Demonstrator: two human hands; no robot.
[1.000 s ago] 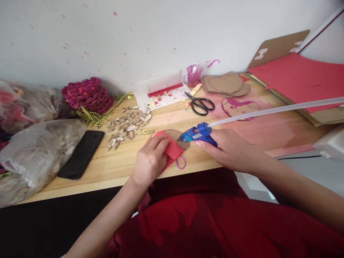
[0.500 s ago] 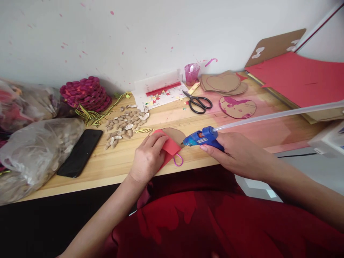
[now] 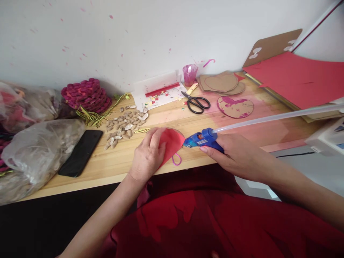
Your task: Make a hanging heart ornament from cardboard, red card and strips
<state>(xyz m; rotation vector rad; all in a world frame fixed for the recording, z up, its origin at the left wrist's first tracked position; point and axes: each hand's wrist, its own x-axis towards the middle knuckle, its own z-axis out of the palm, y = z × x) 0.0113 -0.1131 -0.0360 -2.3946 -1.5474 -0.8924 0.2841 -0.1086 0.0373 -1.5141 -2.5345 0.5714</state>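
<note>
My left hand presses on a piece of red paper, its thumb and curled fingers against the sheet. The paper lies over a cardboard piece whose edge barely shows at the top; the rest is covered. A purple loop of cord sticks out below the paper. My right hand is wrapped round a blue glue gun. Its nozzle points left and sits close to the paper's right corner; whether they touch I cannot tell. A long clear glue stick runs out of the gun's back.
Black scissors, a painted cardboard heart and stacked cardboard hearts lie behind. To the left are nut shells, a black phone, plastic bags and a maroon shell-covered stack. Red sheets sit far right.
The red paper's folded-back flap has come down flat, covering the cardboard that showed before. My left hand has shifted with it. The glue gun stays nearly in place.
</note>
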